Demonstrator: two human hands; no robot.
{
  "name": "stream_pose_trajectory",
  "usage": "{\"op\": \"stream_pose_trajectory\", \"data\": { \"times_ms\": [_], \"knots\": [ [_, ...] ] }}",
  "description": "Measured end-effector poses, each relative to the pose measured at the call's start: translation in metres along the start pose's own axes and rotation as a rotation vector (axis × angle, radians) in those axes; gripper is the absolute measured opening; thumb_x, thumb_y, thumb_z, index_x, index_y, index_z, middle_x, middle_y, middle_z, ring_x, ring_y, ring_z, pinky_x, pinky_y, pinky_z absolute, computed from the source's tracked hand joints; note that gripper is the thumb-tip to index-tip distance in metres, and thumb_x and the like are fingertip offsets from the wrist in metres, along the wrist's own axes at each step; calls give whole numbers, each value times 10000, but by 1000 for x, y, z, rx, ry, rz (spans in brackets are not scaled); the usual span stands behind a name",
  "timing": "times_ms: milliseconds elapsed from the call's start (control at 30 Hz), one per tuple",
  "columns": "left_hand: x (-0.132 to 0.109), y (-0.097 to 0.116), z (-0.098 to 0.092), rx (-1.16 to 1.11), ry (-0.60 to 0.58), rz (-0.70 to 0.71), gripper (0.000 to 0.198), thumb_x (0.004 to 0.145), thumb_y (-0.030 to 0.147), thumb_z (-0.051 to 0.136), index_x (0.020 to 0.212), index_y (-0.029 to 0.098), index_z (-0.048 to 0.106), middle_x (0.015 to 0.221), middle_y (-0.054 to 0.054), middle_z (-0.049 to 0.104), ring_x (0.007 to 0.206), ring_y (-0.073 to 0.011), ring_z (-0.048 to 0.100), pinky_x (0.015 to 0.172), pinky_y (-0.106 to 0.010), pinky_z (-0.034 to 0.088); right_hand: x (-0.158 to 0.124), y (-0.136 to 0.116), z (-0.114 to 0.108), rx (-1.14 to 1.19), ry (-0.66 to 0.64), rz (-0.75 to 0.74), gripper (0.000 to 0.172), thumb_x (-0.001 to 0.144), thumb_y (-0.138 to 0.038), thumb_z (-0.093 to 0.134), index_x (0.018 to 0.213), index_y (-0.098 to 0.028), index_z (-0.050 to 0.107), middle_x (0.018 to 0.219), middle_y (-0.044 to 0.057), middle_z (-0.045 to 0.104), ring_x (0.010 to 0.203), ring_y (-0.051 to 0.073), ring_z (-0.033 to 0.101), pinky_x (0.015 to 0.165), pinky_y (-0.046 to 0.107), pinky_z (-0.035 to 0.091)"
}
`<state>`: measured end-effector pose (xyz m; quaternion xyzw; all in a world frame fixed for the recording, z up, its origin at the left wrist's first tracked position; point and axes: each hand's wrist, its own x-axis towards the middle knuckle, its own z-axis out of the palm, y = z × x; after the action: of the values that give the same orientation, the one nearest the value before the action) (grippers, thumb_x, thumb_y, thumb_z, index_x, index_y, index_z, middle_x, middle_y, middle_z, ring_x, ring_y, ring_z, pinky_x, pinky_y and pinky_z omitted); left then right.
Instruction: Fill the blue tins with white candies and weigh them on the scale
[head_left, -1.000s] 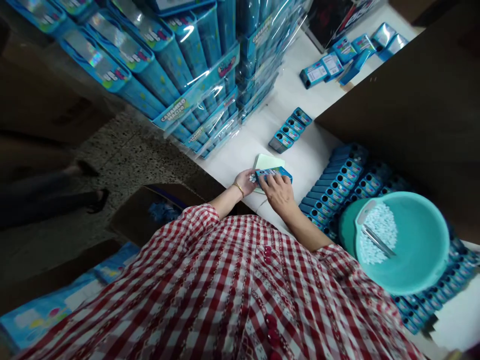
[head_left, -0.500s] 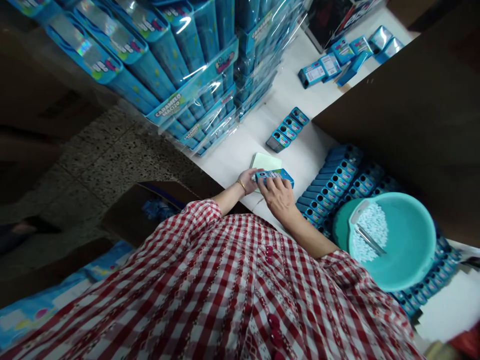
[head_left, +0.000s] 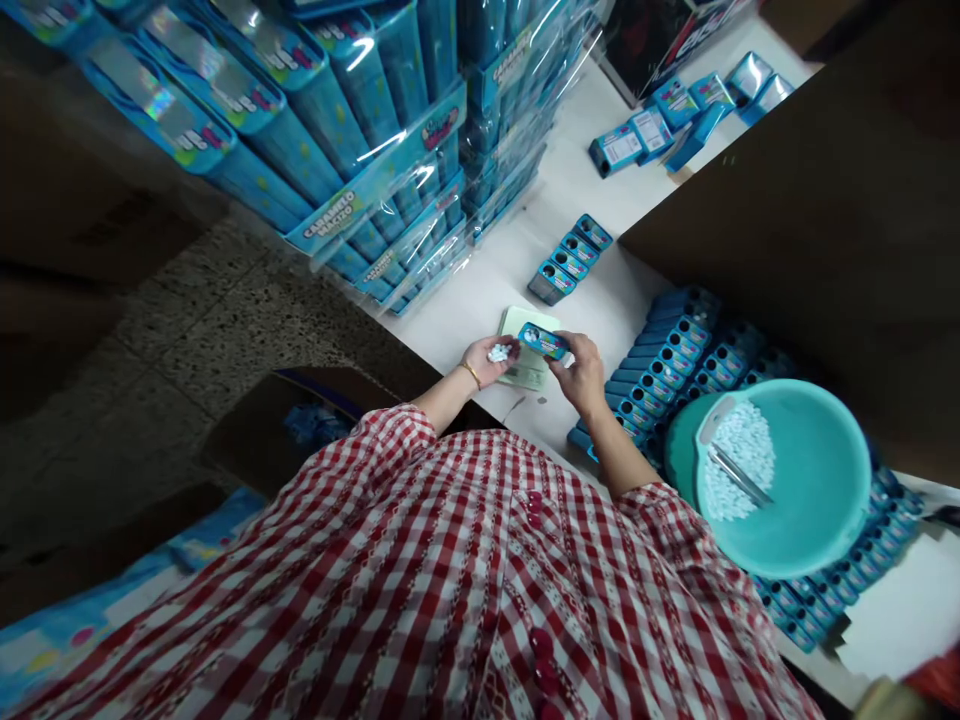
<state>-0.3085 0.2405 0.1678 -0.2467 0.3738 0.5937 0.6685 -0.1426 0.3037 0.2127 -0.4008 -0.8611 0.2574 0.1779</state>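
Observation:
My left hand [head_left: 486, 360] is cupped palm up and holds a small heap of white candies [head_left: 498, 352]. Right beside it, my right hand [head_left: 581, 372] grips a small blue candy box [head_left: 542, 340] by one end, its other end pointing at the candies. Both hands hover over a pale green pad [head_left: 529, 330] lying on the white table [head_left: 487, 290]. A teal bowl [head_left: 817, 490] to my right contains more white candies and a metal scoop.
Rows of blue boxes [head_left: 675, 350] stand packed in a tray under the bowl. A short row of boxes [head_left: 570, 260] sits farther out. Wrapped stacks of blue cartons [head_left: 390, 150] rise at the left. A brown cardboard wall [head_left: 825, 230] stands at the right.
My right hand has lifted and turned the blue box, gripping it now by its end. My left hand has opened upward, showing the candies in its palm.

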Motion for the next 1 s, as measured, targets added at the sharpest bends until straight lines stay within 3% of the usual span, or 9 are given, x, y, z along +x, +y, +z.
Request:
{"op": "stream_pose_trajectory", "data": {
  "times_ms": [100,233,400,600,733,1000],
  "knots": [
    [-8,13,-18,-17,56,56,222,851,117,415,760,78,613,670,-100,647,661,-156,635,627,-253,521,4,24,31,340,41,123,380,744,-355,587,1089,-200,551,1051,70,599,943,213,557,816,372,482],
    [-23,24,-42,-26,121,86,225,860,135,410,823,78,625,703,-106,655,709,-158,648,669,-262,540,1,33,53,517,13,246,463,706,-459,619,1087,-205,547,1108,75,594,996,216,558,848,388,488],
    [-43,29,-64,-15,136,116,223,857,130,417,876,76,632,773,-116,675,778,-166,663,700,-267,548,-15,40,34,507,68,219,694,662,-459,691,1271,-228,450,1331,117,475,1167,239,481,930,422,439],
    [-50,28,-81,0,161,109,210,852,116,428,885,75,631,801,-123,685,802,-174,674,703,-273,556,-42,60,25,512,368,485,414,755,-388,579,1106,-168,586,1064,107,632,870,172,602,766,366,510],
    [-51,24,-81,24,163,103,194,838,105,454,900,70,635,808,-125,687,811,-175,674,716,-272,555,-53,66,30,548,519,546,356,753,-355,561,1045,-156,608,953,69,655,793,139,601,749,335,509],
    [-54,24,-76,36,172,105,189,838,96,451,866,57,634,806,-134,685,794,-175,673,712,-270,556,-45,57,27,507,501,511,364,746,-358,574,1044,-152,612,942,70,650,812,149,605,739,319,503]
  ]
}}
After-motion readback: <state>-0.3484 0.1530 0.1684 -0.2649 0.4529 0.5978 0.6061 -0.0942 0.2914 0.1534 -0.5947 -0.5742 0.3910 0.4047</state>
